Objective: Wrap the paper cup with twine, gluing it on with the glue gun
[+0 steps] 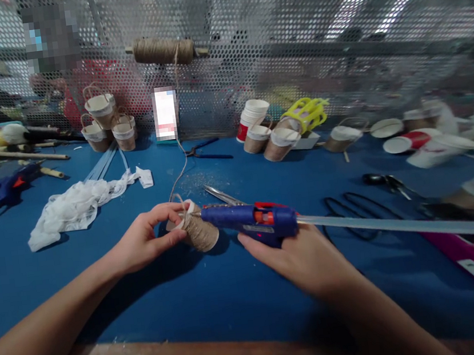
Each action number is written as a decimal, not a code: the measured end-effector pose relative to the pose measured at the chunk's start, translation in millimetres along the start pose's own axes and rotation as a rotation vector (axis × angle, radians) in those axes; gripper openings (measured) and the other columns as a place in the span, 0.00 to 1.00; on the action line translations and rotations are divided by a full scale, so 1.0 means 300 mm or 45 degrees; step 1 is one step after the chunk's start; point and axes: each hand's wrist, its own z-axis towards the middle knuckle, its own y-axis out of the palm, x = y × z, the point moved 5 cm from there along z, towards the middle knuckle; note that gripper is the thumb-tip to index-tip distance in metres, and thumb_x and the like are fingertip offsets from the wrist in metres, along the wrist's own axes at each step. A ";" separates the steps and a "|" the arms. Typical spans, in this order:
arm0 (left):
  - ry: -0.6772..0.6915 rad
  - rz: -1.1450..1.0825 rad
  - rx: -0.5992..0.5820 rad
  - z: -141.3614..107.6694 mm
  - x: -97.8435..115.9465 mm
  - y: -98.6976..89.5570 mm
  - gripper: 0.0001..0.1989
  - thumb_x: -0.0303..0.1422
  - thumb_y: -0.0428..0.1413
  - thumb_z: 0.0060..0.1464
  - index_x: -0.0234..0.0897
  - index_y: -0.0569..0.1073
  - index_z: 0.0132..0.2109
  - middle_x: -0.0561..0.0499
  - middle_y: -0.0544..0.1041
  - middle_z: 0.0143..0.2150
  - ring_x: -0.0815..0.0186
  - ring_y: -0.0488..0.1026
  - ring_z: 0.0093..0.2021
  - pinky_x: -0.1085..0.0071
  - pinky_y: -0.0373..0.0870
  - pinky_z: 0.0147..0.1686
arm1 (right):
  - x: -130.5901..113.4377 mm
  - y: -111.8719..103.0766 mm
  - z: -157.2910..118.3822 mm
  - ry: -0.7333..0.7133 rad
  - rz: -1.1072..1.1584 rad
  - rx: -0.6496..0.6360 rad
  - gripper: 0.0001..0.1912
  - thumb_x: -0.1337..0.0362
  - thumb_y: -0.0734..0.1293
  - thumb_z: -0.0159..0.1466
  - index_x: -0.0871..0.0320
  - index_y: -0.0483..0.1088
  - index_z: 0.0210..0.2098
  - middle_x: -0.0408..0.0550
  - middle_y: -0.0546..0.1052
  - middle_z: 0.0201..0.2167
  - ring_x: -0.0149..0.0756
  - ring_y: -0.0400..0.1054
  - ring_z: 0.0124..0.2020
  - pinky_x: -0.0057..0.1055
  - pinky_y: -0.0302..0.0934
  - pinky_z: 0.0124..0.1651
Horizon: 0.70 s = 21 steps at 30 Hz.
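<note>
My left hand [157, 233] grips a small cup wrapped in brown twine [201, 232] by its rim, tilted over the table. From the cup the twine [180, 176] runs up to a spool [163, 50] on the metal mesh. In my right hand [302, 253] is a blue glue gun [248, 219], its nozzle at the cup's rim beside my left fingers. A long clear glue stick [390, 225] sticks out of its back. Scissors [222, 194] lie just behind the gun, partly hidden by it.
Finished twine cups [101, 110] are stacked at the back left. White fabric [78, 205] and another glue gun [16, 182] lie on the left. Pliers [210, 151] rest near a phone [166, 114]. More cups [282, 142], a black cord [356, 232] and a purple object [467, 258] are on the right.
</note>
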 end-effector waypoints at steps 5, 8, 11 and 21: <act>0.024 -0.004 -0.013 -0.002 0.003 0.000 0.03 0.30 0.54 0.51 0.35 0.66 0.32 0.41 0.68 0.54 0.58 0.62 0.56 0.57 0.56 0.55 | 0.023 -0.016 0.014 0.260 0.226 0.013 0.11 0.64 0.58 0.60 0.57 0.70 0.26 0.46 0.74 0.21 0.35 0.68 0.23 0.31 0.62 0.28; 0.027 -0.018 -0.019 -0.003 0.003 0.000 0.03 0.29 0.54 0.51 0.34 0.66 0.32 0.41 0.68 0.54 0.59 0.62 0.57 0.57 0.56 0.55 | 0.024 -0.006 0.004 0.249 0.264 -0.042 0.10 0.63 0.59 0.57 0.56 0.72 0.29 0.46 0.74 0.20 0.36 0.67 0.24 0.32 0.61 0.29; 0.034 -0.020 -0.016 -0.002 0.001 -0.001 0.03 0.29 0.53 0.52 0.34 0.66 0.32 0.41 0.68 0.54 0.59 0.62 0.57 0.57 0.55 0.55 | 0.022 -0.002 0.000 0.224 0.284 -0.064 0.10 0.62 0.60 0.57 0.56 0.72 0.27 0.46 0.74 0.21 0.36 0.67 0.25 0.32 0.61 0.29; 0.041 -0.020 -0.025 -0.001 0.000 0.000 0.03 0.29 0.54 0.52 0.34 0.66 0.32 0.41 0.68 0.55 0.60 0.62 0.57 0.57 0.56 0.55 | 0.035 -0.007 0.004 0.491 0.432 -0.058 0.09 0.61 0.61 0.57 0.56 0.65 0.22 0.43 0.71 0.19 0.32 0.65 0.22 0.30 0.60 0.28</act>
